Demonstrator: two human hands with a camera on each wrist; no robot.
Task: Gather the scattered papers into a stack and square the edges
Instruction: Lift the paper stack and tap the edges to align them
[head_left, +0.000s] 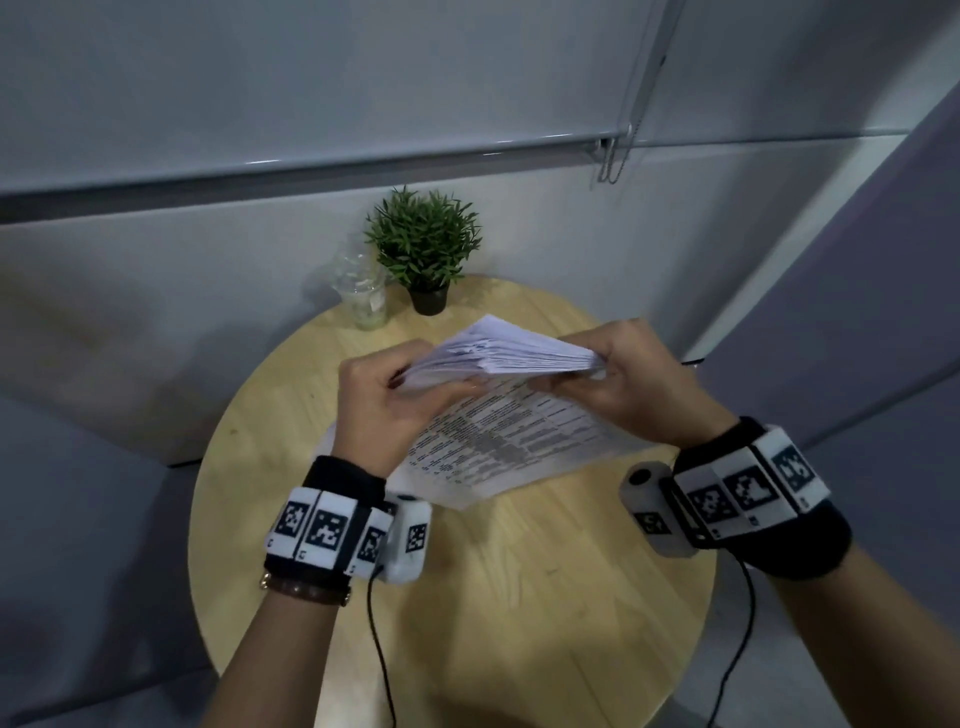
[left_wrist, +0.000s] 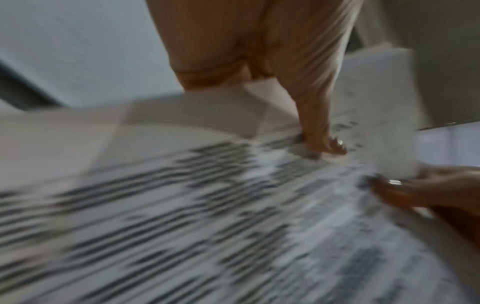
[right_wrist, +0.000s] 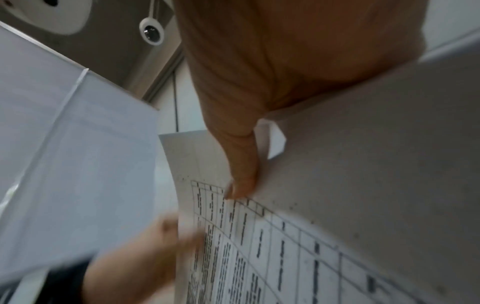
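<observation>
Papers (head_left: 511, 349) are being held in a thick stack between our two hands, lifted just above the round wooden counter (head_left: 467, 597). We are gripping one short end with our left hand (head_left: 379, 400) and the other with our right hand (head_left: 631, 379), fingers curled under and thumbs over the top, so both ends are being held at once. We judge this two-sided grip is what is letting us even out the sheets, since the stack's near edge is showing the sheets slightly fanned, not yet flush.

More printed sheets (head_left: 498, 447) are lying flat on the counter directly beneath the raised stack, so they are probably waiting to be gathered in or serving as a base to tap against.

Both wrist views are blurred; each is showing a thumb pressing on printed paper.

At the counter's far edge, a potted plant (head_left: 423, 249) and a clear plastic cup (head_left: 363, 291) are standing side by side, well apart from the work.
</observation>
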